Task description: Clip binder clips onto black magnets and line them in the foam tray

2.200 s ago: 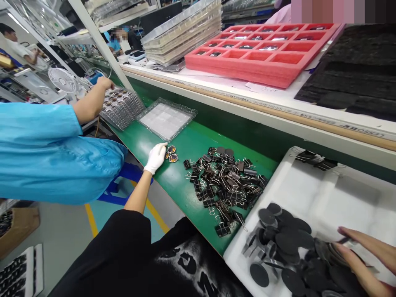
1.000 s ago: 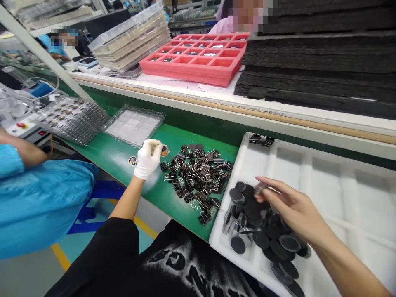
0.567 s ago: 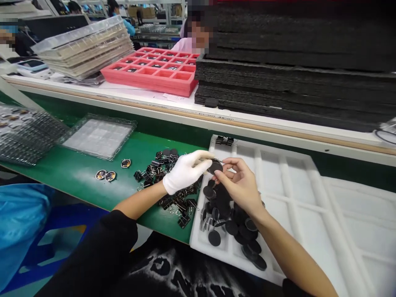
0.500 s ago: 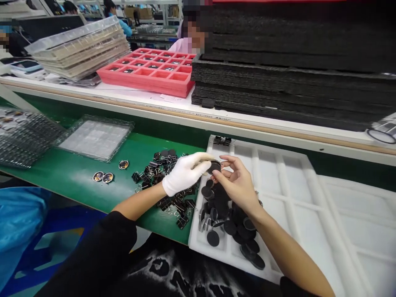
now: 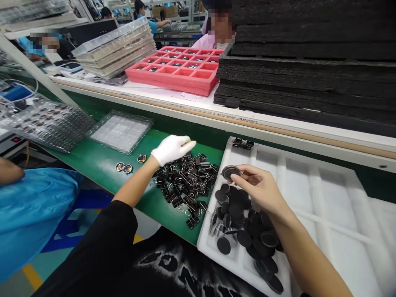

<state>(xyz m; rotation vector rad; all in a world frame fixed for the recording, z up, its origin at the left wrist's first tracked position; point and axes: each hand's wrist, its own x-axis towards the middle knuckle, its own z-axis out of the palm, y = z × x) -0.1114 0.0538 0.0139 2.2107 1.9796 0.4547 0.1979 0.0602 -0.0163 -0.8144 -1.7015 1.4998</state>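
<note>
My bare right hand [image 5: 258, 183] pinches a round black disc [image 5: 230, 173] with a shiny rim between thumb and fingers, above the white foam tray [image 5: 213, 225]. Beneath it, many loose black discs [image 5: 236, 208] lie heaped in the tray, some tilted on edge. My left hand [image 5: 173, 149], in a white glove, is held over the far edge of a pile of black binder clips [image 5: 188, 181]. Its fingers stretch to the right, somewhat apart, and nothing shows in them.
Three small round pieces [image 5: 127, 168] lie on the green table [image 5: 107, 154] to the left. Behind them sit a clear tray [image 5: 122, 131] and stacked blister trays [image 5: 58, 126]. A shelf holds a red compartment tray [image 5: 173, 80] and black foam sheets [image 5: 297, 78]. People sit beyond; a blue-clothed person [image 5: 37, 206] is at left.
My left hand has let go of the disc and moved left over the binder clips. My right hand keeps the disc. The camera view has swung left.
</note>
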